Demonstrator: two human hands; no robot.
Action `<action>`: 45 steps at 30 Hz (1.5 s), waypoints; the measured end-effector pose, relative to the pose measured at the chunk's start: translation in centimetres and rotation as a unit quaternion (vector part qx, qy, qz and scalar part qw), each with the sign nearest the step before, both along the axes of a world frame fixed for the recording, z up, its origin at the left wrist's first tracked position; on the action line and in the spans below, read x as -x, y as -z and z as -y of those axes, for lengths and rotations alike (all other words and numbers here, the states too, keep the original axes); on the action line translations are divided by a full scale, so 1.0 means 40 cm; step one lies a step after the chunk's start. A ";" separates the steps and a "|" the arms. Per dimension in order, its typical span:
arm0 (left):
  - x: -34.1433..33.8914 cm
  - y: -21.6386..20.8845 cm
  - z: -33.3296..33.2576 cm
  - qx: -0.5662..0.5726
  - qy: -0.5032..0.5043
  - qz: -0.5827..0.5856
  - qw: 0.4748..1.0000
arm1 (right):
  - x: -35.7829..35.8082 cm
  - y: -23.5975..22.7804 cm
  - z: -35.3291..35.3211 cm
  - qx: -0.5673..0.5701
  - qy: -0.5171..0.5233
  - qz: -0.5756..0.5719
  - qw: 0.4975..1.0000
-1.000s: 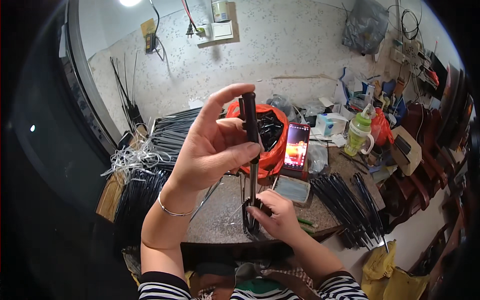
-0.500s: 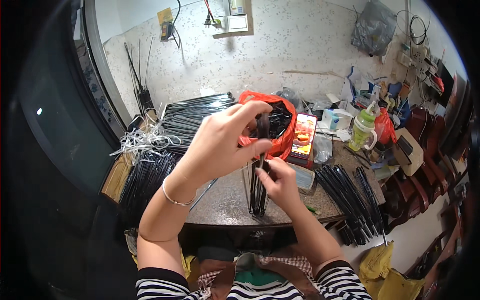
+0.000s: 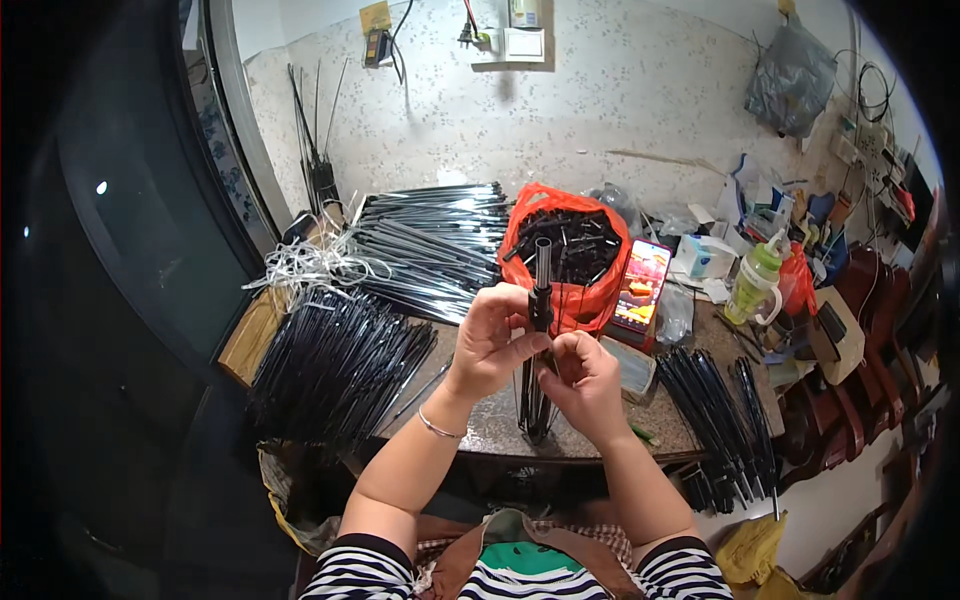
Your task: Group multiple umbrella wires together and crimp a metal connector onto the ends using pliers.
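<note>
An umbrella frame [image 3: 533,408] stands upright between my hands, its thin black ribs pointing down at the table's front edge. A bare grey tube rises out of its black collar at the top. My left hand [image 3: 492,345] is wrapped round the frame just below that collar. Against the ribs, slightly lower, my right hand [image 3: 585,380] pinches with thumb and fingers; whatever lies between the fingertips is too small to make out. Right behind the frame sits a red plastic bag [image 3: 520,215] full of small black plastic parts.
Black ribs [image 3: 330,365] are heaped at left, below white straps [image 3: 310,262] and long dark rods [image 3: 430,240]. Finished-looking frames [image 3: 705,415] lie at the right edge. A lit phone [image 3: 642,285], a green-lidded bottle [image 3: 755,280] and a tissue box [image 3: 703,257] stand behind.
My left hand has come down from above the tube to grip below the collar, leaving the tube's top uncovered. My right hand stays low by the ribs. The whole view has shifted.
</note>
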State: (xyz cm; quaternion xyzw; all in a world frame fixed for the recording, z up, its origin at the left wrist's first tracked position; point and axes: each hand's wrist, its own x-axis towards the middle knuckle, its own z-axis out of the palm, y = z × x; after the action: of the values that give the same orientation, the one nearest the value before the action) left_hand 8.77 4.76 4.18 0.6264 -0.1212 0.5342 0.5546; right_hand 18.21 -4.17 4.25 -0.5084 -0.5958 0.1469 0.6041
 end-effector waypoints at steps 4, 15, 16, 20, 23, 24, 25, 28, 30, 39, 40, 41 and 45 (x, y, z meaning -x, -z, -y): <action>-0.005 -0.003 -0.012 0.016 -0.072 0.015 0.997 | -0.006 0.016 -0.020 -0.060 0.022 0.033 0.997; 0.005 -0.005 -0.012 -0.118 -0.177 -0.164 0.963 | -0.069 0.020 -0.019 -0.052 -0.075 -0.116 0.989; 0.006 -0.006 -0.025 -0.138 -0.111 -0.141 0.974 | -0.069 0.015 -0.015 -0.054 -0.075 -0.117 0.989; 0.019 0.019 -0.003 -0.125 -0.105 -0.135 0.977 | -0.045 0.010 0.008 -0.171 0.068 0.160 0.970; 0.028 0.047 0.033 -0.100 -0.154 -0.128 0.975 | -0.030 0.028 0.026 -0.174 0.082 0.185 0.964; 0.028 0.047 0.041 -0.074 -0.164 -0.118 0.976 | -0.027 0.027 0.026 -0.149 0.077 0.207 0.964; 0.028 0.037 0.053 -0.055 -0.197 -0.135 0.969 | -0.023 0.028 0.026 -0.123 0.076 0.230 0.962; 0.017 0.031 0.066 -0.173 -0.363 -0.129 0.906 | -0.025 0.029 0.012 -0.114 0.074 0.219 0.966; 0.024 0.018 0.070 -0.273 -0.369 -0.135 0.878 | -0.036 0.040 0.005 -0.120 0.053 0.120 0.984; 0.044 0.019 0.022 -0.105 -0.195 -0.133 0.966 | -0.074 0.020 0.051 -0.035 -0.044 0.015 0.998; 0.036 0.020 0.025 -0.078 -0.119 -0.162 0.976 | -0.068 0.026 0.054 -0.044 -0.064 -0.025 0.997; 0.031 0.024 0.035 -0.052 -0.043 -0.192 0.979 | -0.067 0.031 0.055 -0.054 -0.085 -0.066 0.993; 0.029 0.012 0.044 -0.125 -0.072 -0.174 0.974 | -0.085 0.029 0.039 -0.069 -0.212 -0.113 0.968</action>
State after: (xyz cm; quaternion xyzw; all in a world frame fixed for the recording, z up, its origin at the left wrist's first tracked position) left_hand 7.60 2.99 3.70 0.7812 -0.0436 0.4364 0.4442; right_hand 21.59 -5.75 3.08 -0.3073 -0.6266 0.2870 0.6562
